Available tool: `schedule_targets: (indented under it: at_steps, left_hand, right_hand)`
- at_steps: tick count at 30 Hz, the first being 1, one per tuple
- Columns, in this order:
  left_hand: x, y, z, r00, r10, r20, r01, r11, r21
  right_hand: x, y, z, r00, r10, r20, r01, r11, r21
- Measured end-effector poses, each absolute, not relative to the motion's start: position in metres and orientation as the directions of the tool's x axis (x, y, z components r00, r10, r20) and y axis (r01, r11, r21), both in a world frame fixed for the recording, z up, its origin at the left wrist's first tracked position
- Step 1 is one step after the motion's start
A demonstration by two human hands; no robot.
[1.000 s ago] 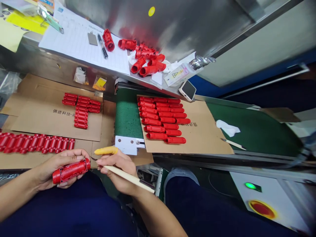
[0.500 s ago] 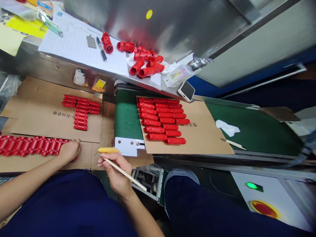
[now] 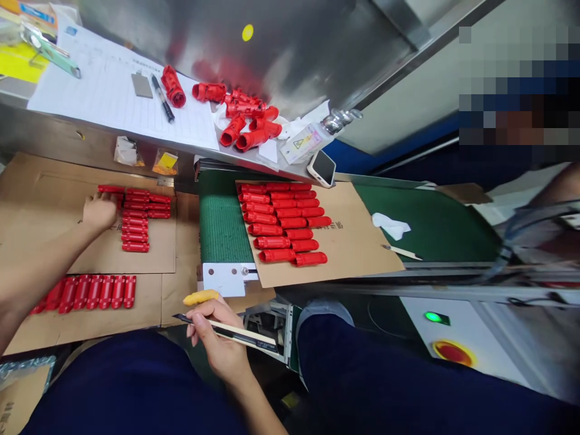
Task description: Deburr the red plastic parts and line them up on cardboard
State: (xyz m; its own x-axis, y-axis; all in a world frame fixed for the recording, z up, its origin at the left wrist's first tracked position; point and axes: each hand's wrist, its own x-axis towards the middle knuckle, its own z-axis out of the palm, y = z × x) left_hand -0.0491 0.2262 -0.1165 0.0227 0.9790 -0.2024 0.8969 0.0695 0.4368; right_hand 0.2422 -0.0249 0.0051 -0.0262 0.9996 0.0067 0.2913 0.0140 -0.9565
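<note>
My left hand [image 3: 99, 212] reaches onto the left cardboard, its curled fingers at the left end of a group of red parts [image 3: 135, 221]; whatever lies under the fingers is hidden. My right hand [image 3: 222, 338] holds a thin pale brush [image 3: 242, 336] with a dark tip, pinched between thumb and fingers, and a yellow cover sits on its index finger [image 3: 200, 297]. Below the left group lies a row of red parts [image 3: 93, 292]. More red tubes [image 3: 272, 230] lie in rows on cardboard over the green belt.
A steel shelf [image 3: 181, 139] behind holds papers [image 3: 113, 90], a pen [image 3: 162, 98], loose red parts [image 3: 251, 139], a bottle [image 3: 304, 144] and a small white-framed device [image 3: 322, 167]. A white cloth [image 3: 391, 226] and another brush [image 3: 403, 252] lie right. Another person's arm shows at far right.
My left hand has moved from the lower row up to the left group of red parts. My right hand still holds the brush, now turned slightly. The view has shifted.
</note>
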Motion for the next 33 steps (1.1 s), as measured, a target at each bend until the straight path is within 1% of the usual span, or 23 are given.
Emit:
schedule_targets:
  at_steps: [3, 6, 8, 11, 14, 16, 18, 20, 23, 26, 28, 29, 31, 33]
  left_hand:
    - [-0.057, 0.235, -0.123, 0.043, 0.977, -0.208, 0.850, 0.074, 0.522]
    - [-0.064, 0.213, -0.124, 0.041, 0.974, -0.221, 0.792, 0.103, 0.601]
    - [-0.069, 0.189, -0.117, 0.059, 0.970, -0.236, 0.749, 0.113, 0.653]
    - [-0.070, 0.142, -0.096, 0.159, 0.948, -0.276, 0.661, 0.105, 0.743]
    - [-0.062, 0.086, -0.064, 0.294, 0.907, -0.300, 0.529, 0.107, 0.842]
    - [-0.054, 0.050, -0.039, 0.344, 0.881, -0.326, 0.382, 0.186, 0.905]
    - [-0.049, 0.023, -0.017, 0.352, 0.875, -0.334, 0.264, 0.249, 0.932]
    - [-0.046, 0.008, -0.002, 0.336, 0.886, -0.320, 0.192, 0.268, 0.944]
    - [-0.044, -0.002, 0.005, 0.275, 0.905, -0.324, 0.077, 0.315, 0.946]
    - [-0.037, -0.007, 0.001, 0.084, 0.927, -0.365, -0.029, 0.368, 0.929]
    - [-0.031, -0.011, -0.001, -0.043, 0.931, -0.363, -0.054, 0.361, 0.931]
    - [-0.028, -0.013, -0.001, -0.074, 0.930, -0.359, -0.066, 0.355, 0.933]
    - [-0.023, -0.016, 0.001, -0.082, 0.936, -0.343, -0.109, 0.334, 0.936]
    - [-0.021, -0.017, 0.003, -0.077, 0.956, -0.283, -0.134, 0.272, 0.953]
  right_hand:
    - [0.241, -0.026, 0.008, 0.011, 0.999, -0.042, 0.251, -0.043, -0.967]
    - [0.240, -0.024, 0.002, 0.028, 0.997, -0.078, 0.199, -0.082, -0.977]
    - [0.238, -0.020, -0.005, 0.033, 0.991, -0.130, 0.113, -0.133, -0.985]
    - [0.228, -0.008, -0.014, 0.021, 0.977, -0.212, 0.015, -0.212, -0.977]
    - [0.215, 0.008, -0.015, -0.016, 0.972, -0.235, 0.030, -0.234, -0.972]
    - [0.207, 0.016, -0.012, -0.097, 0.960, -0.261, 0.050, -0.257, -0.965]
    - [0.202, 0.020, -0.007, -0.214, 0.937, -0.276, 0.069, -0.267, -0.961]
    - [0.200, 0.020, -0.002, -0.280, 0.933, -0.227, 0.093, -0.209, -0.973]
    - [0.200, 0.014, -0.001, -0.245, 0.961, -0.126, 0.103, -0.103, -0.989]
    - [0.196, 0.006, -0.003, -0.211, 0.967, -0.144, 0.030, -0.141, -0.990]
    - [0.192, 0.002, -0.003, -0.196, 0.969, -0.149, -0.006, -0.153, -0.988]
    - [0.190, 0.001, -0.003, -0.181, 0.974, -0.134, 0.001, -0.136, -0.991]
    - [0.190, -0.002, 0.001, -0.150, 0.986, -0.076, 0.078, -0.065, -0.995]
    - [0.192, -0.005, 0.005, -0.120, 0.993, -0.009, 0.207, 0.017, -0.978]
